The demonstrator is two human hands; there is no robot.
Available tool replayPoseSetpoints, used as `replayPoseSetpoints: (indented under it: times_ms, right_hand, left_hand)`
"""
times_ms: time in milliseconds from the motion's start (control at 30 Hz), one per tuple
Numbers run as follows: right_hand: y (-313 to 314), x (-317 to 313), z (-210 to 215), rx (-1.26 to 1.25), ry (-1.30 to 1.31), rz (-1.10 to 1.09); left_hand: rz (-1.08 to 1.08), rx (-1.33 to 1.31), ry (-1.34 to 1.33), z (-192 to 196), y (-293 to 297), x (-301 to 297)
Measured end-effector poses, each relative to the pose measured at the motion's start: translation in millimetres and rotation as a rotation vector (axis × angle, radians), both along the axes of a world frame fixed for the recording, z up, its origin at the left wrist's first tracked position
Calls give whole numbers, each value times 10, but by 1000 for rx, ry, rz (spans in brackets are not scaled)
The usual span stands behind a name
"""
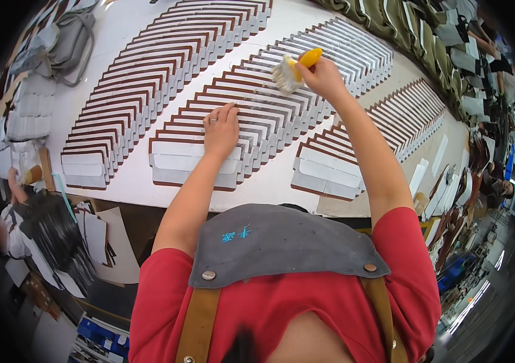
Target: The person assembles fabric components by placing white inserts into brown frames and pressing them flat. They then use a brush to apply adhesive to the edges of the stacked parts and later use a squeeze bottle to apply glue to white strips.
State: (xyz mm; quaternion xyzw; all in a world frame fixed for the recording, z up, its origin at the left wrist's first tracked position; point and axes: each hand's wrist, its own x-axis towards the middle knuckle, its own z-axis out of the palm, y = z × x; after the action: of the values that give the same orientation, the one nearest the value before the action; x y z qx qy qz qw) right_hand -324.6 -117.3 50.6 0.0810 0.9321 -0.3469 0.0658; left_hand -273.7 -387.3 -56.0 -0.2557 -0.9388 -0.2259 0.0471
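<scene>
The right hand (321,75) grips a yellow-handled bristle brush (294,69) over the overlapped row of white, brown-edged flat pieces (269,109), which runs diagonally up-right; the left hand (221,130) presses flat, nearer the body.

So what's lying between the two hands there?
In the head view, only overlapped flat pieces lie between the left hand and the right hand holding the brush.

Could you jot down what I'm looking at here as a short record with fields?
Left hand: flat on the middle row of overlapped panels
Right hand: grips a yellow-handled brush, bristles on that row
Other rows: left row and right row
Surface: white table
Clothing: red shirt, grey apron
</scene>
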Motion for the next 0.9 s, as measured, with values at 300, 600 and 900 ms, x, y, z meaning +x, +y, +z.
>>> replayPoseSetpoints:
  times_ms: [300,600,900]
  right_hand:
    - [-311,-238,1,77,50,51]
    - [-574,-393,56,188,162,315]
    - [-807,-723,159,202,-67,650]
  left_hand:
    - [-12,20,10,42,-1,-13]
    - [-33,-16,4,52,-9,-28]
    - [-42,14,3,60,-35,-32]
